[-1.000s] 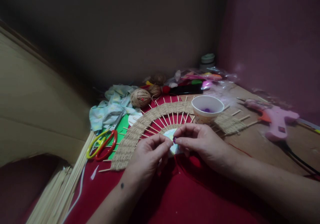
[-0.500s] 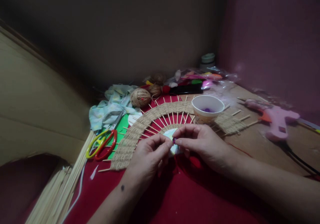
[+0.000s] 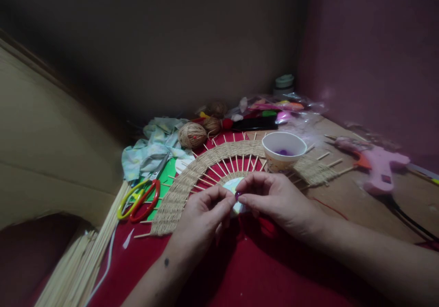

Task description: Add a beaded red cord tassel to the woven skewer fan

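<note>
A small purple bead is pinched between the thumb and forefinger of my right hand. Beside it, my left hand is closed in a pinch, its fingertips almost touching the bead; what they hold is too small to make out. Both hands are over the near middle of a woven twine fan with thin wooden sticks and a pale patterned cloth centre. Just beyond my right hand stands a paper cup with purple beads inside. A thin red string lies right of my right hand.
Scissors with yellow and red handles lie at the left, near crumpled patterned cloth. Twine balls sit behind the fan. A pink glue gun with a black cord rests at the right. Wooden sticks are bundled at lower left.
The bead has shifted slightly in the right fingertips, which remain close to the left fingertips. The whole view has moved a little; the other things stay in place.
</note>
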Action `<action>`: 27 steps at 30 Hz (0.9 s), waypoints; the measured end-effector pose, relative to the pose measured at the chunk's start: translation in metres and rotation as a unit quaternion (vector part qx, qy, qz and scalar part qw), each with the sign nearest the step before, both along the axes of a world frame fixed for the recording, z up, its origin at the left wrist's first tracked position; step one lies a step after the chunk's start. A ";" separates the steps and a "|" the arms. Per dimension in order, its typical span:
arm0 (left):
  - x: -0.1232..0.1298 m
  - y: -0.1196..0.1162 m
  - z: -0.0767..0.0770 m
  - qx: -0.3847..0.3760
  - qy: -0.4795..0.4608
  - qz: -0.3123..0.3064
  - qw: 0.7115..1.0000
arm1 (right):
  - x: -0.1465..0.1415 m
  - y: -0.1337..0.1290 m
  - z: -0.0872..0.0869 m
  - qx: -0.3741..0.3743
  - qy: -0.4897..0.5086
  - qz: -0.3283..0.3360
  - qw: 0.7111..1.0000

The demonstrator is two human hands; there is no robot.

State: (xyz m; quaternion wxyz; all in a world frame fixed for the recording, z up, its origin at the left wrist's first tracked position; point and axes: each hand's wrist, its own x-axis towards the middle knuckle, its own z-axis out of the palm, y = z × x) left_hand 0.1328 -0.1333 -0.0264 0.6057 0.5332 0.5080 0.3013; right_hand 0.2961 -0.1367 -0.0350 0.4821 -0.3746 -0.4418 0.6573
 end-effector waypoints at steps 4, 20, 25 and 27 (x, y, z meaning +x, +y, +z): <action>-0.001 0.000 0.000 -0.007 0.009 0.002 1.000 | 0.000 -0.001 0.002 0.012 -0.004 -0.001 1.000; 0.001 0.001 0.001 -0.023 0.013 0.008 1.000 | 0.002 0.000 -0.005 -0.008 -0.020 0.004 1.000; -0.001 0.001 0.001 -0.012 0.017 0.001 1.000 | 0.002 0.001 -0.002 -0.023 -0.018 0.003 1.000; -0.001 0.001 0.002 0.010 0.029 0.012 0.999 | 0.002 0.001 -0.002 -0.027 -0.009 0.001 1.000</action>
